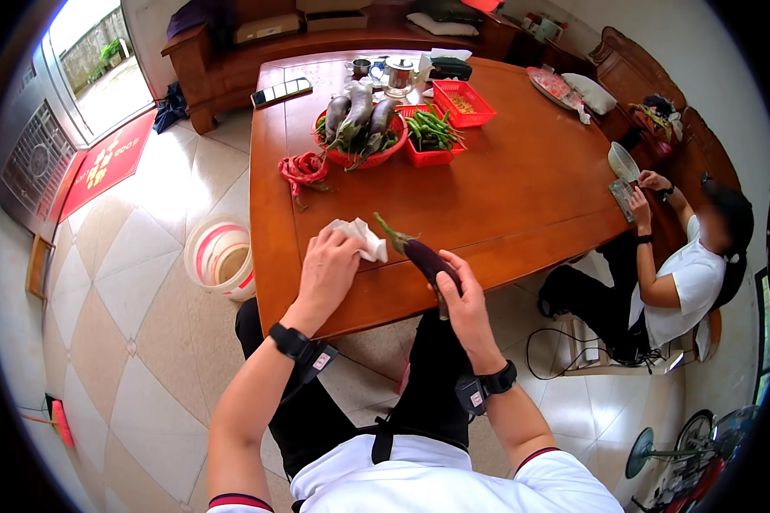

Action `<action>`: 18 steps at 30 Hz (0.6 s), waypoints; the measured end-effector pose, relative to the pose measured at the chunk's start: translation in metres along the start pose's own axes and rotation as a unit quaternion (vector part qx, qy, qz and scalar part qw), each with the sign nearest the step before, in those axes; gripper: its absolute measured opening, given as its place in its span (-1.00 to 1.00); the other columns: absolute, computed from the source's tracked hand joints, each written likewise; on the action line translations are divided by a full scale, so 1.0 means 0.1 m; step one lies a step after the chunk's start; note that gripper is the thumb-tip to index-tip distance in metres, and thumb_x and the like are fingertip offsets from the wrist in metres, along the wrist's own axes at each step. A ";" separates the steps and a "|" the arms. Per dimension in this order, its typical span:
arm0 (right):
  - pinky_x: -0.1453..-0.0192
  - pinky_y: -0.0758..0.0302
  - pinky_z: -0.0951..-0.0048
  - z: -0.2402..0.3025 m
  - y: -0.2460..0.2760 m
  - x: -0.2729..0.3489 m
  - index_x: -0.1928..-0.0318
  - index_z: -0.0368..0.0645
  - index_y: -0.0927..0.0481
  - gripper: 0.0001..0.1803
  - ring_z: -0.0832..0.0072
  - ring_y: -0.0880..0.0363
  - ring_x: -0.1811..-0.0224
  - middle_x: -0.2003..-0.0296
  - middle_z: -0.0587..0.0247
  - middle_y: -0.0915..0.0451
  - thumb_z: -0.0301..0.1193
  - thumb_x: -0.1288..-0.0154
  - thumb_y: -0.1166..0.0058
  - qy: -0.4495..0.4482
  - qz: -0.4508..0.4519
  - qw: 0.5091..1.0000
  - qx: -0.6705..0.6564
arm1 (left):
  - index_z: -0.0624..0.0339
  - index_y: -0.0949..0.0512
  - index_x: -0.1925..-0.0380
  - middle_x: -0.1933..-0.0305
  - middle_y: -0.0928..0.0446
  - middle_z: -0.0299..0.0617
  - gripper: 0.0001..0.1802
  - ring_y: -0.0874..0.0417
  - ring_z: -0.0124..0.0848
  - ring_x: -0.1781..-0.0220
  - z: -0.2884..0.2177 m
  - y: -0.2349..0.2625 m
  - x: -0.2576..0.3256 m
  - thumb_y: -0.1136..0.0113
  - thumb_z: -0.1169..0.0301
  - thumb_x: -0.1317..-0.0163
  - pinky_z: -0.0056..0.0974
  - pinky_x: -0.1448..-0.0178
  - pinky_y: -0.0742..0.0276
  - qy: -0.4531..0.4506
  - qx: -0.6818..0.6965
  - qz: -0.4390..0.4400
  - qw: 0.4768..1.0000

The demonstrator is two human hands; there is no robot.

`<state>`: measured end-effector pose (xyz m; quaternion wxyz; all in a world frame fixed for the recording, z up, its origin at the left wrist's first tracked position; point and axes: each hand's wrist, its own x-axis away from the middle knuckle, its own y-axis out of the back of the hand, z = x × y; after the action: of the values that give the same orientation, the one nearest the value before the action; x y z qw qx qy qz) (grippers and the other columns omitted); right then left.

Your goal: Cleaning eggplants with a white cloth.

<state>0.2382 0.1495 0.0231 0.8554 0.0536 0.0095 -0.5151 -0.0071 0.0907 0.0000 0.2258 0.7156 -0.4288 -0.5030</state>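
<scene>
In my right hand (462, 295) is a dark purple eggplant (425, 259), its green stem pointing up and to the left, over the table's near edge. My left hand (328, 267) grips a crumpled white tissue (364, 238) just left of the stem, apart from the eggplant. Farther back, several more eggplants (357, 115) lie across a round red basket (389, 154) with green peppers under them. Red chili peppers (304, 171) sit in a pile on the wood left of that basket. Long green peppers (430, 128) fill a square red basket (436, 157).
Another red basket (479, 117) holds small tan pieces. A phone (281, 92), a metal pot (399, 75) and a cup (359, 67) stand toward the table's (522, 179) far side. A bucket (198, 261) is on the floor at left. At right a seated person (684, 256) handles a grater-like tool (622, 198).
</scene>
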 end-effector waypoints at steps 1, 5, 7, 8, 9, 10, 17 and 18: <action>-0.13 -0.52 0.55 -0.05 -0.04 0.00 -0.40 -0.26 -0.41 -0.49 0.60 -0.61 0.03 -0.09 0.23 -0.59 -0.24 -0.62 -0.05 0.000 0.006 1.000 -0.002 | 0.10 -0.69 0.19 0.12 -0.63 -0.12 -0.82 -0.58 -0.09 -0.09 0.02 0.05 0.04 -0.27 0.53 -0.21 -0.04 -0.22 -0.48 0.022 0.018 -0.026 0.999; -0.03 -0.48 0.56 0.02 -0.21 -0.01 -0.40 -0.27 -0.40 -0.48 0.62 -0.56 0.07 -0.03 0.20 -0.60 -0.23 -0.61 -0.04 0.008 0.018 1.000 0.019 | 0.23 -0.64 0.17 0.04 -0.64 -0.01 -0.85 -0.62 -0.02 -0.09 -0.02 0.40 0.25 -0.19 0.60 -0.28 -0.02 -0.17 -0.53 0.104 0.077 -0.125 0.984; -0.08 -0.50 0.48 0.06 -0.30 -0.04 -0.39 -0.27 -0.41 -0.50 0.50 -0.60 0.02 -0.04 0.09 -0.62 -0.25 -0.60 -0.02 -0.010 0.039 0.999 0.028 | 0.29 -0.59 0.15 0.09 -0.65 0.04 -0.88 -0.69 -0.07 0.02 -0.05 0.60 0.41 -0.12 0.61 -0.37 -0.10 -0.03 -0.58 0.222 0.154 -0.123 0.955; -0.13 -0.50 0.39 0.05 -0.36 -0.07 -0.38 -0.26 -0.41 -0.51 0.38 -0.59 -0.03 -0.07 0.03 -0.61 -0.25 -0.60 -0.01 0.024 0.047 0.997 0.064 | 0.32 -0.57 0.12 0.18 -0.63 0.03 -0.91 -0.71 -0.17 0.17 -0.12 0.73 0.44 -0.14 0.57 -0.45 -0.19 0.12 -0.58 0.286 0.170 -0.113 0.936; -0.19 -0.49 0.31 0.04 -0.42 -0.09 -0.37 -0.26 -0.42 -0.52 0.27 -0.59 -0.08 -0.09 -0.03 -0.60 -0.26 -0.60 0.01 0.058 0.054 0.992 0.100 | 0.32 -0.57 0.12 0.18 -0.63 0.03 -0.91 -0.71 -0.17 0.17 -0.17 0.77 0.45 -0.14 0.57 -0.45 -0.19 0.12 -0.58 0.289 0.168 -0.113 0.936; -0.24 -0.48 0.22 0.04 -0.49 -0.10 -0.36 -0.25 -0.42 -0.53 0.15 -0.58 -0.13 -0.12 -0.09 -0.60 -0.26 -0.60 0.03 0.093 0.066 0.984 0.135 | 0.32 -0.58 0.11 0.19 -0.63 0.00 -0.91 -0.71 -0.21 0.19 -0.23 0.81 0.47 -0.18 0.54 -0.45 -0.21 0.14 -0.58 0.276 0.168 -0.144 0.935; -0.36 -0.40 0.18 -0.05 -0.74 -0.09 -0.34 -0.26 -0.45 -0.52 0.06 -0.48 -0.20 -0.12 -0.09 -0.57 -0.30 -0.55 -0.06 0.143 0.076 0.950 0.269 | 0.19 -0.71 0.06 0.14 -0.64 -0.03 -0.72 -0.72 -0.04 0.14 -0.47 0.49 0.40 -0.33 0.60 -0.22 -0.10 0.03 -0.67 0.124 0.144 -0.144 0.971; -0.35 -0.37 0.13 -0.06 -0.75 -0.08 -0.34 -0.25 -0.45 -0.51 0.04 -0.47 -0.19 -0.13 -0.08 -0.58 -0.30 -0.51 -0.09 0.143 0.078 0.952 0.260 | 0.17 -0.72 0.05 0.12 -0.65 -0.05 -0.68 -0.72 -0.07 0.09 -0.47 0.38 0.43 -0.32 0.63 -0.17 -0.10 -0.01 -0.67 0.099 0.151 -0.126 0.975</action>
<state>0.1688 0.1225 0.0112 0.8387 0.3483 -0.0068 -0.4185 0.0269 0.0295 0.0250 0.0914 0.8361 -0.3815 -0.3834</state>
